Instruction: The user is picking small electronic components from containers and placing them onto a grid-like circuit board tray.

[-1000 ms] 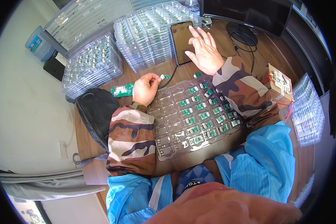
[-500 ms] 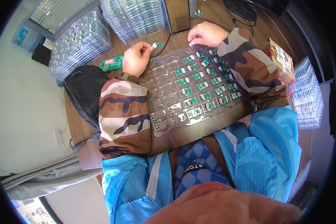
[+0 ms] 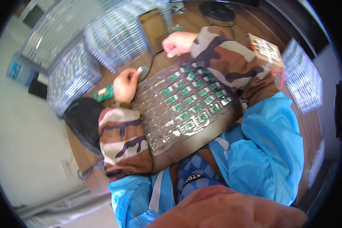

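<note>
The right hand, spread beside the phone a second ago, now curls at upper centre (blur hides whether it grips anything), uncovering the screen, while the left hand pinches a small board left of upper centre.

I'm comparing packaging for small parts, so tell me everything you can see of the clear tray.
The tray is a thin, see-through sheet, apparently moulded plastic, with a grid of shallow pockets and bright reflections. It lies flat, slightly angled, on the wooden table, right of the left sleeve. Green boards sit in pockets toward its right; its left columns show bare pockets. The right sleeve overlaps its far right part; contact cannot be told.
</note>
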